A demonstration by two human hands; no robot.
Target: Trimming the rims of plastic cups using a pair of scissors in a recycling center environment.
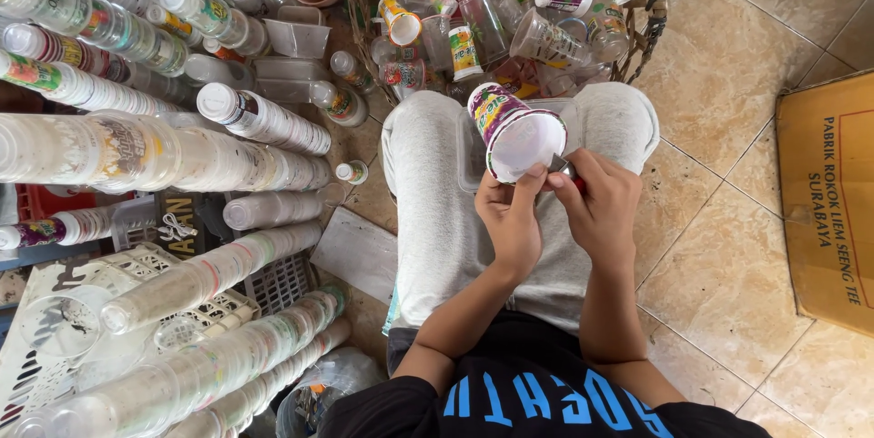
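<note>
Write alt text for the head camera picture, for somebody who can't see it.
A seated person's left hand holds a purple-labelled plastic cup over their lap while the right hand works at its rim with a small red-handled blade. Long stacks of nested clear cups lie to the left, and a wire basket of loose cups stands ahead.
</note>
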